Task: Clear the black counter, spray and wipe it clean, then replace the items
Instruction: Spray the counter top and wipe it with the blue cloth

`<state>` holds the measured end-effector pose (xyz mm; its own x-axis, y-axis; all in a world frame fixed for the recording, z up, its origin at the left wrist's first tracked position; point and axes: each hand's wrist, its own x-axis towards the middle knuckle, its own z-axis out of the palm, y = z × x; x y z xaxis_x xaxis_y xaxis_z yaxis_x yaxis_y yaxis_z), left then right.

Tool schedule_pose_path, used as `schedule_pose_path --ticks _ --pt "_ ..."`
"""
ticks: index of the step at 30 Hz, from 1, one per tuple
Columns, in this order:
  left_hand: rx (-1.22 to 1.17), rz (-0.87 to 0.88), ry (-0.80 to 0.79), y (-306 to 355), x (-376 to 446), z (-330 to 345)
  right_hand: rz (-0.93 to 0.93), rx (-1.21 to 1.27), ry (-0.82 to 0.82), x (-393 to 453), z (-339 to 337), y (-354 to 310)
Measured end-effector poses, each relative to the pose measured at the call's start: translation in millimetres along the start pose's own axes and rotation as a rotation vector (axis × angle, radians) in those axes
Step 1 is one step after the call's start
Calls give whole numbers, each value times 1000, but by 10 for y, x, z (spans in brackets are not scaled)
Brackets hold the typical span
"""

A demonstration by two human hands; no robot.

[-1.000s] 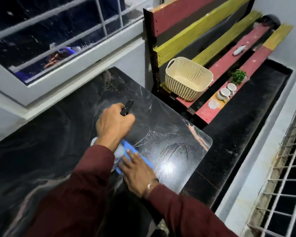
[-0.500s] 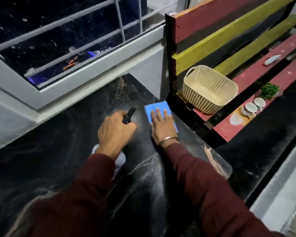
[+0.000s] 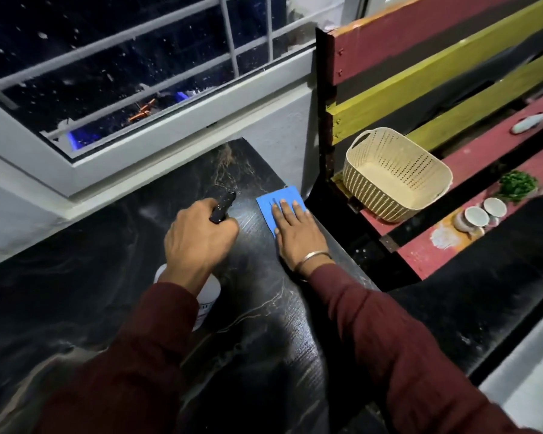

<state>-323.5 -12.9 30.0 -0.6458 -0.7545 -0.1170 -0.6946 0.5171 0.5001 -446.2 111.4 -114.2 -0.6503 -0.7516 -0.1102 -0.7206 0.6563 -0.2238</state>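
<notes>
The black marbled counter [image 3: 101, 245] fills the lower left under a window. My left hand [image 3: 198, 239] grips a white spray bottle [image 3: 209, 297] by its black trigger head, held just above the counter. My right hand [image 3: 298, 230] lies flat with straight fingers on a blue cloth [image 3: 275, 198], pressing it onto the counter near the far right corner. Most of the bottle is hidden under my left wrist and sleeve.
To the right stands a red and yellow slatted bench [image 3: 470, 158]. On it sit a cream perforated basket [image 3: 395, 173], two small white cups [image 3: 485, 213], a little green plant [image 3: 518, 184] and a pale oblong object [image 3: 528, 123]. A barred window [image 3: 132, 89] runs behind the counter.
My right hand has slid the blue cloth from the near right part of the counter to the far right corner. My left hand has kept hold of the spray bottle.
</notes>
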Motion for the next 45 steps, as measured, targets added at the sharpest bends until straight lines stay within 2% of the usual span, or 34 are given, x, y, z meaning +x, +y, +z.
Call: schedule_pose_path --ticks 3,17,21,23,25,28,30,33,35,38,41,43,45 --pt "-10 18 -3 -12 -106 -19 114 17 64 -324 72 34" --pt "-34 237 -125 174 -1112 -57 610 1 127 -2450 195 298" --pt "-39 270 -111 75 -1270 -154 699 42 130 -2590 325 82" --pt "-36 269 -114 -5 -1293 -206 671 19 128 -2562 376 -215" --pt "-31 261 -115 -90 -1291 -262 552 -11 125 -2562 444 -598" --pt "-21 238 -88 -201 -1255 -340 298 38 94 -2608 608 -1306" --pt "-11 224 -63 -264 -1228 -382 103 57 6 -2660 693 -1748" --pt "-32 214 -51 -386 -1173 -455 -143 27 2 -2561 691 -1826" --pt "-45 195 -35 -503 -1119 -520 -118 -54 11 -2331 602 -1501" --pt "-52 166 -7 -727 -1063 -650 175 -78 47 -1778 414 -952" --pt "-27 96 57 -1014 -985 -799 287 -33 55 -1249 343 -954" --pt "-10 34 93 -1216 -925 -879 222 -43 86 -1082 432 -1329" --pt "-6 -19 123 -1359 -879 -956 45 -59 46 -1167 585 -1881"
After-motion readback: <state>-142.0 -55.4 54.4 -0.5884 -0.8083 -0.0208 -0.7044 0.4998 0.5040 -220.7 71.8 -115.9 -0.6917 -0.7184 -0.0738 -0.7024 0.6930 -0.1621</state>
